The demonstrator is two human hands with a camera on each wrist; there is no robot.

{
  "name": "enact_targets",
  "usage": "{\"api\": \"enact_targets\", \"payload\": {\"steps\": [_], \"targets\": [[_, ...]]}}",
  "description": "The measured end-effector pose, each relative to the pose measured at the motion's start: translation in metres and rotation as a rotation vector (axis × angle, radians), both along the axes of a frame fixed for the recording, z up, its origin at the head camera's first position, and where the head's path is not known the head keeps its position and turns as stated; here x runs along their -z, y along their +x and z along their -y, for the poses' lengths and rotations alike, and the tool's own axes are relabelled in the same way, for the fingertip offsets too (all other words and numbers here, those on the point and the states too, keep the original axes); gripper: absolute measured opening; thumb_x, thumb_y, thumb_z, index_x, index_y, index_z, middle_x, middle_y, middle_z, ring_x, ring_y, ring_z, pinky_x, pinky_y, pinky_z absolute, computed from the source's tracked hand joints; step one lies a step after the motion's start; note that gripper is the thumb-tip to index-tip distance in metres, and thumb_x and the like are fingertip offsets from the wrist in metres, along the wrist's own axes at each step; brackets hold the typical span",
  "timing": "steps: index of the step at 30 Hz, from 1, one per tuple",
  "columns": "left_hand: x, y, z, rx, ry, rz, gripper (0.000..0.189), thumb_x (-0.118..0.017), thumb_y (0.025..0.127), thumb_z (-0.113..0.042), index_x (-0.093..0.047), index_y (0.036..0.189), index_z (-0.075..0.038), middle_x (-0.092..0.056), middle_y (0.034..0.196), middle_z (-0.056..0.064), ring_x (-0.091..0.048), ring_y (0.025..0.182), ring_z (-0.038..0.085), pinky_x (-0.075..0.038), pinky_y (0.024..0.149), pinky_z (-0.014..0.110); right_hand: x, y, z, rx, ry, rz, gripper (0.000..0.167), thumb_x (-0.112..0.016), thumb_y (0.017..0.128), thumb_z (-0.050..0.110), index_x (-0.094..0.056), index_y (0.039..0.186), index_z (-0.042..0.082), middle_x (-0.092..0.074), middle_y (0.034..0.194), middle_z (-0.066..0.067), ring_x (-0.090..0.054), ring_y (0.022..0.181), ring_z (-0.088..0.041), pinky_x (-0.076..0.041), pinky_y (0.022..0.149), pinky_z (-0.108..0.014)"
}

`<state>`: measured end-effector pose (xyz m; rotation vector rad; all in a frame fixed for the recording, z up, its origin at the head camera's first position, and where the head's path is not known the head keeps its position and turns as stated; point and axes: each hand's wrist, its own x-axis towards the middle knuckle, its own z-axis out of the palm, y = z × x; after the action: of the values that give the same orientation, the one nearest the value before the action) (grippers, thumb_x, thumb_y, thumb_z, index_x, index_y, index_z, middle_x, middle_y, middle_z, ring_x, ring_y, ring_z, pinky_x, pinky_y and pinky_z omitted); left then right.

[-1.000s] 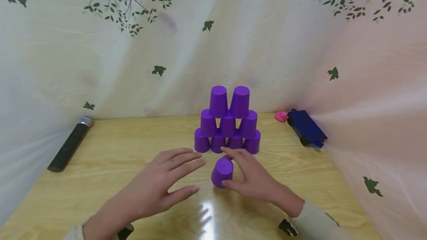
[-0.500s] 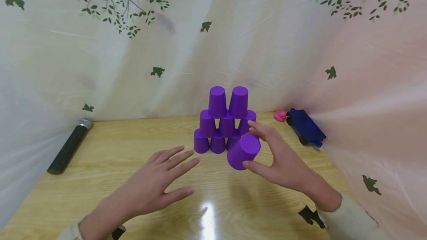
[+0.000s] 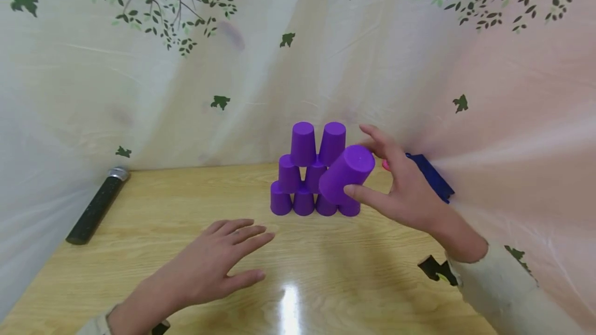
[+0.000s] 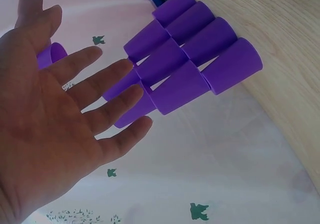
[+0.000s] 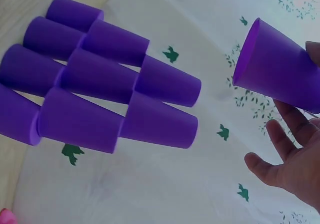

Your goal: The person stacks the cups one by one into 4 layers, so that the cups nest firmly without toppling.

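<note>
My right hand (image 3: 410, 190) pinches a purple cup (image 3: 346, 174) between thumb and fingers, mouth down and tilted, raised in front of the right side of a stack of purple cups (image 3: 302, 143). In the right wrist view the held cup (image 5: 280, 66) is apart from the stack (image 5: 100, 73). The stack is a pyramid of upside-down cups in three tiers, two of them on top; the held cup hides part of its right side. My left hand (image 3: 205, 268) hovers over the table in front of the stack, fingers spread, holding nothing; its bare palm (image 4: 55, 114) shows in the left wrist view.
The wooden table (image 3: 195, 195) ends at a pale leaf-printed cloth (image 3: 261, 76). A black microphone (image 3: 98, 206) lies at the left. At the back right, a blue toy cart (image 3: 432, 177) and a pink toy (image 3: 385, 165) are partly hidden by my right hand.
My right hand has lifted the purple cup off the table, carrying it up and to the right in front of the stack. My left hand has drawn back slightly.
</note>
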<state>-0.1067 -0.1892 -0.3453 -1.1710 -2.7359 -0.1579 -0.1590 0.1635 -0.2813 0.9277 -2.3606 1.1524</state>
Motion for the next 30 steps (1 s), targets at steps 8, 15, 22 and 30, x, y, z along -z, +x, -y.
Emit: {"api": "enact_targets", "payload": {"steps": [8,15,22,30], "targets": [[0.003,-0.002,0.0,0.007,-0.004,-0.004,0.055,-0.051,0.098,-0.059,-0.058,0.141,-0.025,-0.065,0.135,-0.004,-0.057,0.13,0.024,-0.048,0.103,0.049,-0.02,-0.01,-0.001,0.036,-0.063,0.057,0.095,-0.078,0.083,0.007,-0.023,0.158,0.03,-0.058,0.133,-0.014,-0.055,0.124,-0.029,-0.04,0.102,-0.056],[0.004,-0.004,0.0,0.001,-0.007,0.015,0.054,-0.054,0.098,-0.058,-0.059,0.14,-0.025,-0.065,0.134,-0.006,-0.058,0.128,0.023,-0.048,0.103,0.05,-0.031,-0.023,-0.003,0.048,-0.115,0.072,0.092,-0.076,0.085,0.006,-0.023,0.157,0.029,-0.058,0.128,-0.013,-0.054,0.126,-0.028,-0.057,0.087,-0.036],[0.005,-0.004,0.0,-0.012,-0.008,0.04,0.052,-0.059,0.096,-0.054,-0.06,0.139,-0.024,-0.065,0.133,-0.004,-0.058,0.127,0.024,-0.048,0.102,0.05,-0.04,-0.034,-0.003,0.068,-0.139,0.054,0.09,-0.076,0.085,0.011,-0.025,0.157,0.025,-0.061,0.126,-0.017,-0.055,0.127,-0.031,-0.032,0.112,-0.059],[0.007,-0.005,0.0,-0.009,-0.001,0.044,0.051,-0.061,0.096,-0.052,-0.06,0.139,-0.024,-0.065,0.133,-0.004,-0.058,0.127,0.023,-0.048,0.102,0.05,-0.049,-0.041,-0.003,0.093,-0.148,0.091,0.088,-0.075,0.086,0.015,-0.024,0.157,0.027,-0.06,0.128,-0.018,-0.053,0.128,-0.033,-0.028,0.114,-0.064]]}}
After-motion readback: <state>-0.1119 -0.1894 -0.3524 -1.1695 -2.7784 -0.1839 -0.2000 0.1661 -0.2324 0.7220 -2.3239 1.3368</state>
